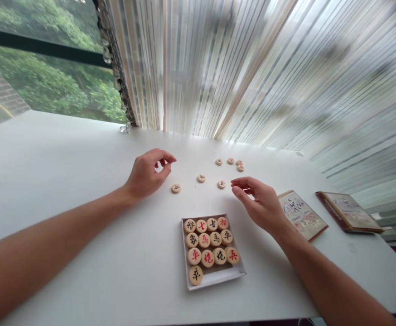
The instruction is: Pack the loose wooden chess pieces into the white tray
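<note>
1. Left hand [148, 174]: over the middle of the table, toward its far edge. It is loosely clenched, thumb and forefinger almost meeting, and no piece shows between them. The leftmost disc [176, 188] lies just beside its fingertips. Risk: a low pass of the knuckles could knock that disc across the smooth top.
2. Right hand [261, 203]: released and holding nothing, fingers stretched leftward. The fingertips are near the third disc [221, 184] but apart from it. Risk: a pinch on so thin a rim may slip and flick the piece away.
3. Table [65, 181]: white, smooth. Risk: a round piece tipped on edge could roll to the far edge, under the curtain [252, 68].
4. Printed cover [301, 215]: flat, just beside the right wrist. A brown-rimmed cover [349, 212] lies nearer the right edge. Risk: a moving forearm could drag the nearer one.
5. Tray [214, 277]: near the front edge, between the forearms. It holds thirteen lettered discs in rows, one alone at the front. Risk: the walls look low, so a nudge could jolt the rows loose.
6. Loose discs [201, 178]: seven, between tray and far edge, four of them clustered farthest out. Risk: the close neighbours are easily disturbed together.
</note>
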Action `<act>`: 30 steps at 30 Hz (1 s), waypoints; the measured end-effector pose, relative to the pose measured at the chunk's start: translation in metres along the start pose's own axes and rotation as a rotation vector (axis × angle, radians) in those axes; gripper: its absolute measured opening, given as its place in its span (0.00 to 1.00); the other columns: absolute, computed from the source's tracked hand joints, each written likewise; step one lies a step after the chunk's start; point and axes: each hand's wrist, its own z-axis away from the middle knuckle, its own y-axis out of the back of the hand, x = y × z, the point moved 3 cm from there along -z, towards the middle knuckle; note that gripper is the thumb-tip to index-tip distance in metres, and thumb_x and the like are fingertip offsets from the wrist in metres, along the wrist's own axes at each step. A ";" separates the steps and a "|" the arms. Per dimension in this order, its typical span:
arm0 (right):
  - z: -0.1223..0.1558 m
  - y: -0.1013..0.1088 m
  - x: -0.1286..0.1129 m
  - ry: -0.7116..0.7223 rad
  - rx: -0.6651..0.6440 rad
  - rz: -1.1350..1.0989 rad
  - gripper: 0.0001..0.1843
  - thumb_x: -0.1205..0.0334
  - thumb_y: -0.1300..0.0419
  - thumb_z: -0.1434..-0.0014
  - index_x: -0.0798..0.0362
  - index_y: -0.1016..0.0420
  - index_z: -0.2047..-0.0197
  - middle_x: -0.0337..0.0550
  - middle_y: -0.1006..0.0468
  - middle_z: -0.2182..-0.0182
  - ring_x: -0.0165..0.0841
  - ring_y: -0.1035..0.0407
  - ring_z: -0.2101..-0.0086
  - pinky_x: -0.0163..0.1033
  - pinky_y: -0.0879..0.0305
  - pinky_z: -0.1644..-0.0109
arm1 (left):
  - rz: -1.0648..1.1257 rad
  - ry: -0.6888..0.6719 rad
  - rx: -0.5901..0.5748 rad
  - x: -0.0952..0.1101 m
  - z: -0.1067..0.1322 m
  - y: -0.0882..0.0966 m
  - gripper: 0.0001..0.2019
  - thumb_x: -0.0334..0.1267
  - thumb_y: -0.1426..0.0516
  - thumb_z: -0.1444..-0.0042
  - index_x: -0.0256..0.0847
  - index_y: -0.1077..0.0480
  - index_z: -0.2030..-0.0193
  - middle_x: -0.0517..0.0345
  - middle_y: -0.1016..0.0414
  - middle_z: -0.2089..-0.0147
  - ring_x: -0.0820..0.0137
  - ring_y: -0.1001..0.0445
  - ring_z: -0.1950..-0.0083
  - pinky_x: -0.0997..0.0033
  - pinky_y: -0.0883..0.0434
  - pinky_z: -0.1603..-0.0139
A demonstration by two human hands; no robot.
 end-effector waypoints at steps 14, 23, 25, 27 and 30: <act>-0.030 -0.017 0.027 -0.099 -0.104 -0.012 0.25 0.50 0.35 0.41 0.56 0.20 0.45 0.52 0.15 0.53 0.34 0.25 0.67 0.40 0.28 0.64 | 0.083 0.055 -0.176 -0.012 0.004 -0.010 0.12 0.30 0.44 0.45 0.37 0.19 0.60 0.54 0.16 0.62 0.70 0.24 0.67 0.70 0.28 0.64; -0.042 -0.016 0.024 -0.071 -0.195 0.109 0.28 0.49 0.28 0.46 0.53 0.17 0.45 0.47 0.16 0.56 0.30 0.32 0.73 0.38 0.32 0.67 | 0.061 0.052 -0.190 -0.015 0.004 -0.012 0.12 0.30 0.44 0.46 0.38 0.19 0.60 0.55 0.16 0.62 0.70 0.25 0.68 0.71 0.28 0.65; -0.047 -0.016 0.023 -0.076 -0.190 0.138 0.27 0.47 0.30 0.43 0.53 0.17 0.45 0.47 0.15 0.57 0.31 0.29 0.71 0.38 0.30 0.66 | 0.057 0.050 -0.190 -0.015 0.004 -0.012 0.12 0.30 0.44 0.46 0.38 0.19 0.60 0.55 0.16 0.63 0.70 0.25 0.69 0.71 0.28 0.65; -0.056 -0.015 0.023 -0.088 -0.167 0.176 0.25 0.46 0.33 0.39 0.54 0.17 0.45 0.47 0.15 0.57 0.33 0.26 0.69 0.39 0.29 0.64 | 0.054 0.047 -0.191 -0.014 0.004 -0.012 0.12 0.30 0.44 0.45 0.38 0.19 0.60 0.55 0.16 0.63 0.70 0.25 0.69 0.71 0.28 0.65; -0.074 -0.017 0.021 -0.104 -0.112 0.261 0.22 0.52 0.36 0.34 0.55 0.18 0.43 0.49 0.15 0.55 0.35 0.23 0.65 0.42 0.27 0.56 | 0.051 0.044 -0.193 -0.013 0.003 -0.011 0.12 0.30 0.44 0.45 0.38 0.19 0.60 0.54 0.16 0.63 0.70 0.25 0.69 0.71 0.28 0.65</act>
